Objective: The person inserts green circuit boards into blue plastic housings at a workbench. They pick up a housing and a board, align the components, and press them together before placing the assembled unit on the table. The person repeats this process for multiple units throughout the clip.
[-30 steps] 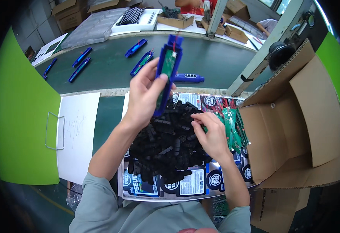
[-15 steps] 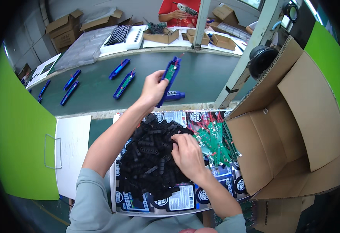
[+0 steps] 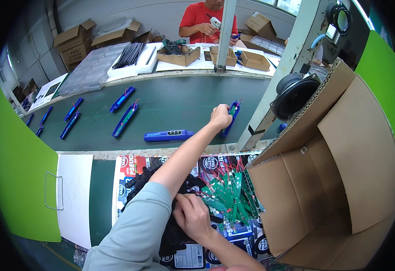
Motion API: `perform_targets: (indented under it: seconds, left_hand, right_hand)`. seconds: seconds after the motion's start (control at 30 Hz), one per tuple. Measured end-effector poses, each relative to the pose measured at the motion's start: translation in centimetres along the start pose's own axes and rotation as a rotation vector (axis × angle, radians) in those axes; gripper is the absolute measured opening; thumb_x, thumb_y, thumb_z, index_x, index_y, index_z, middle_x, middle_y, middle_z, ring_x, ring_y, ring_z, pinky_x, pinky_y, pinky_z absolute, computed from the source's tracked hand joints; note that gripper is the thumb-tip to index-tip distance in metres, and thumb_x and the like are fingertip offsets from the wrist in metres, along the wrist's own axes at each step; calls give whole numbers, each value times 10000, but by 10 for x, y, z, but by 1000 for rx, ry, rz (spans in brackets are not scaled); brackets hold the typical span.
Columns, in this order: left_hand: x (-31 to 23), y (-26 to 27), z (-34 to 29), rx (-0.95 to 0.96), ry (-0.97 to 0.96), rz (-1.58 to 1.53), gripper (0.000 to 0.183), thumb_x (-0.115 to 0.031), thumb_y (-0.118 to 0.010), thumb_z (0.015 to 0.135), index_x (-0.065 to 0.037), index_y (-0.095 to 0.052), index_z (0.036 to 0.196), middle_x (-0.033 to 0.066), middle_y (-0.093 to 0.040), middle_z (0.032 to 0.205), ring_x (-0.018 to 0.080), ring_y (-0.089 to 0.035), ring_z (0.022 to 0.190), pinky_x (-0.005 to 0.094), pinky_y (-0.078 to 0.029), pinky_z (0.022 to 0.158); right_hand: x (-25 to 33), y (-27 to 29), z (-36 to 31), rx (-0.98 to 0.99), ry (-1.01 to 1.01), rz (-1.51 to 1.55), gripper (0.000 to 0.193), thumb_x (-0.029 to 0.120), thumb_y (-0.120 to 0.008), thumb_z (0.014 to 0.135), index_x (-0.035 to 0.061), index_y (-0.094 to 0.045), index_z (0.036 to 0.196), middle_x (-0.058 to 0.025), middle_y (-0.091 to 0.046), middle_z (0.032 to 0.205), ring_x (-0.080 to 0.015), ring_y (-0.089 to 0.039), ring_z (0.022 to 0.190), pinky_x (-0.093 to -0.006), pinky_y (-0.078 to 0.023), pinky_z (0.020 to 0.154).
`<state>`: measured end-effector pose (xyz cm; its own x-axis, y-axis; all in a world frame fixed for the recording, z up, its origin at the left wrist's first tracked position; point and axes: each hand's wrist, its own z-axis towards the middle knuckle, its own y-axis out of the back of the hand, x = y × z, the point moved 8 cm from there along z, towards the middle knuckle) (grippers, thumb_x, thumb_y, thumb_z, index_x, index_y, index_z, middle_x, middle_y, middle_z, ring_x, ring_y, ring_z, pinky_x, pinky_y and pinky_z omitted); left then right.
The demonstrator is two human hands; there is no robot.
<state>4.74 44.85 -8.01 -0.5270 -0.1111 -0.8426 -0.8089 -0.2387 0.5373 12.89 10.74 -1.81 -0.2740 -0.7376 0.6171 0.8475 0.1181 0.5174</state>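
Observation:
My left hand point(image 3: 221, 116) reaches far over the green work surface, closed on the left side of a blue half-shell casing point(image 3: 234, 120) with a green circuit board inside. Whether that casing rests on the surface or hovers just over it, I cannot tell. Below, my right hand point(image 3: 193, 217) is in the pile of black plastic parts point(image 3: 139, 179), fingers curled together; their tips and anything in them are hidden. My left sleeve covers much of that pile. Green circuit boards point(image 3: 233, 198) with red wires lie heaped right of my right hand.
An upright blue casing point(image 3: 168, 136) lies on its side along the green surface's near edge. Several board-filled casings point(image 3: 126, 119) lie farther left. A large open carton point(image 3: 305, 180) and a metal post point(image 3: 269, 97) stand right. Across the surface, a person in red point(image 3: 202, 25) holds a tool.
My left hand has carried the blue casing to the right and down toward the green surface. My right hand has curled its fingers more among the black parts. The view has shifted.

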Motion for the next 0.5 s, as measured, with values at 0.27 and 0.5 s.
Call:
perform_targets:
  seconds: [0.27,0.5]
  left_hand:
    - [-28,-37,14,29,84,158,378,-120,-652,855,-74,-724,1224,207,-706,1241,379,-654,1202,469,-513,1040]
    - [-24,-36,12,-70,-45,268,336,-127,-653,863,-25,-734,1173,250,-685,1236,408,-640,1202,479,-518,1032]
  right_hand:
    - [-12,1,-3,53,-42,33,307,23,-751,734,-56,-639,1008,-176,-604,902,-358,-602,768,-443,-498,692]
    - [-15,-2,-4,56,-43,22,307,30,-755,732,-48,-641,1007,-186,-613,920,-375,-604,782,-452,-498,703]
